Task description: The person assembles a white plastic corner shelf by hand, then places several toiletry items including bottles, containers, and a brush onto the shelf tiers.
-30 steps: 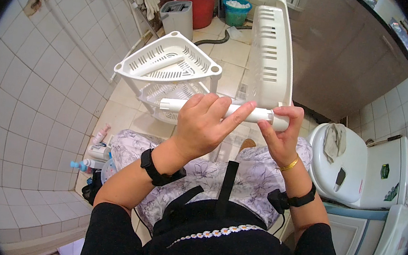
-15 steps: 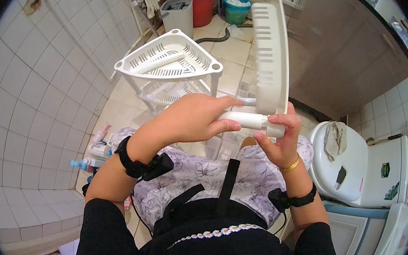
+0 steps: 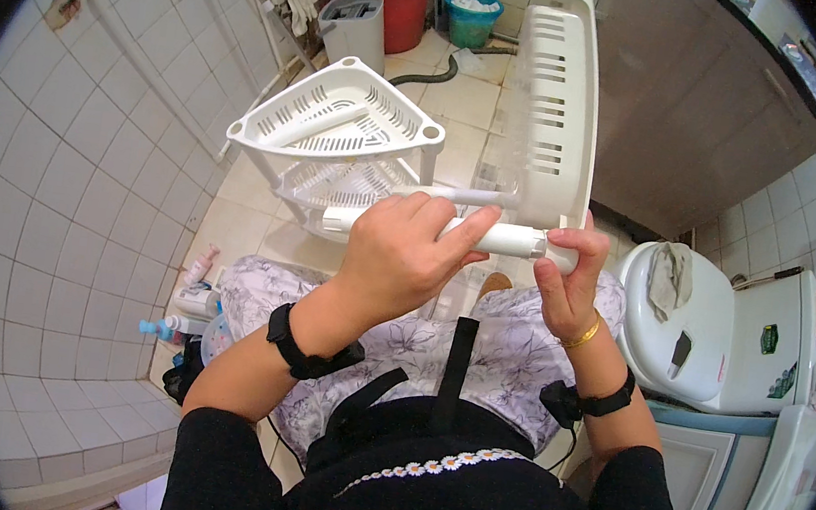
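Note:
My left hand [image 3: 399, 259] is wrapped around a white plastic tube [image 3: 510, 240] that lies sideways before me. Its right end meets a corner socket of a white slotted shelf basket [image 3: 556, 121], which stands on edge. At that joint my right hand [image 3: 568, 288] is closed on the basket's corner, thumb toward me. A second white tube [image 3: 470, 197] runs from the basket farther off, partly behind my left hand. Left of the basket, on the floor, stands a white tiered corner rack [image 3: 344, 112] with a loose tube [image 3: 317, 129] in its top tier.
At the back are a red tub [image 3: 405, 18], a grey bin [image 3: 353, 32] and a teal bucket [image 3: 471, 26]. A dark hose [image 3: 428, 80] lies on the floor. A white washing machine [image 3: 692, 328] stands right, a tiled wall [image 3: 70, 217] left, bottles [image 3: 191, 301] at its foot.
My left hand has turned and slid left along the tube, now wrapping it from above. The basket has swung slightly to the right, showing more of its slotted side.

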Tool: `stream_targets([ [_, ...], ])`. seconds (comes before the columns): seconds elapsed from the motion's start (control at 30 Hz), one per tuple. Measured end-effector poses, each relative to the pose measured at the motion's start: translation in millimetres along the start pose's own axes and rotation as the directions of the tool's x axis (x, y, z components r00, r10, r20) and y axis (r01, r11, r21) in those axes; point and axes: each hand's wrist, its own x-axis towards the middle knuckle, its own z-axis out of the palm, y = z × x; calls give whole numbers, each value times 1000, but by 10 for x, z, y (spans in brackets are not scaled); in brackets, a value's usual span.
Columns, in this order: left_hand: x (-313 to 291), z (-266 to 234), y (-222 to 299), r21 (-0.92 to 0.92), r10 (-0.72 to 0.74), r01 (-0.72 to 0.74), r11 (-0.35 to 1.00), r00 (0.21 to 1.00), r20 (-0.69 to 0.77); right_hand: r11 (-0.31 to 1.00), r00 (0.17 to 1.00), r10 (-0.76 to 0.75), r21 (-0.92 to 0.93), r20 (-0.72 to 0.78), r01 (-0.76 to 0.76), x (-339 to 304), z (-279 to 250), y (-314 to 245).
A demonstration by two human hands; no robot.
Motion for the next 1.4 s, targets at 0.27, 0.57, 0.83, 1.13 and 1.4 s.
stream_targets([
  [0.27,-39,101,-121,-33,10,-12,999,999,-45,991,1000,0,-134,-5,-1,-108,64,96],
  [0.57,117,-67,-205,-332,-60,166,929,949,308,987,996,88,135,-11,-86,-78,137,141],
  [0.83,-64,153,-154,-242,51,-3,970,980,193,767,871,490,491,-34,-412,324,-72,2],
  [1.13,-321,468,-26,-195,145,-114,974,978,151,818,854,482,450,-197,-358,800,-349,38],
  [1.4,-274,786,-44,-197,241,-212,957,961,135,840,792,519,366,-323,-401,1068,-535,77],
])
